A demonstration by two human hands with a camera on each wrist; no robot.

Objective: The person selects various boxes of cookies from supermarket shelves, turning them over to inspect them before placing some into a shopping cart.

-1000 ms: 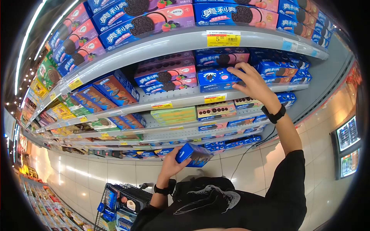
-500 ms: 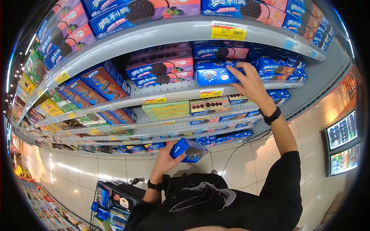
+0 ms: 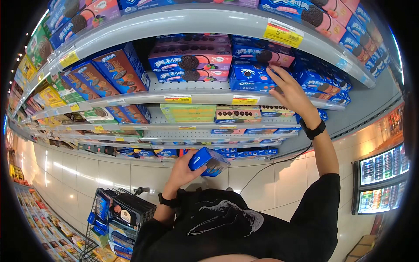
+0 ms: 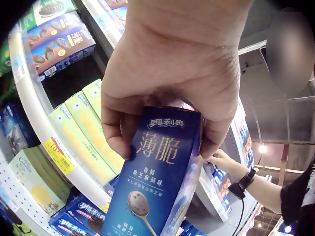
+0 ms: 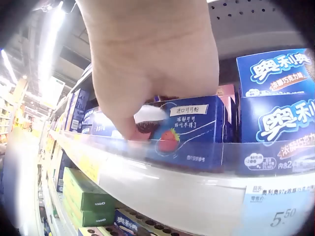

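Observation:
My left hand (image 3: 180, 171) grips a blue Oreo thins box (image 3: 209, 161) low in front of the shelves. In the left wrist view, fingers and thumb hold this box (image 4: 152, 172) on opposite sides near its top end. My right hand (image 3: 293, 94) reaches onto the shelf at a blue Oreo box (image 3: 251, 78) with strawberry pictures. Its fingers lie fairly straight over the box's right end. In the right wrist view, the thumb touches the front of the box (image 5: 194, 130); the other fingers are hidden behind the hand.
Purple-pink Oreo boxes (image 3: 187, 63) stack left of the right hand's box, blue ones (image 3: 321, 83) to its right. A shelf edge (image 3: 205, 19) with a price tag (image 3: 283, 32) runs above. A cart (image 3: 131, 198) with packages stands lower left; glass-fronted coolers (image 3: 384, 179) stand right.
The head view has shifted. My right hand stays at the shelf box, its fingers moving slightly over the right end. My left hand keeps hold of the thins box.

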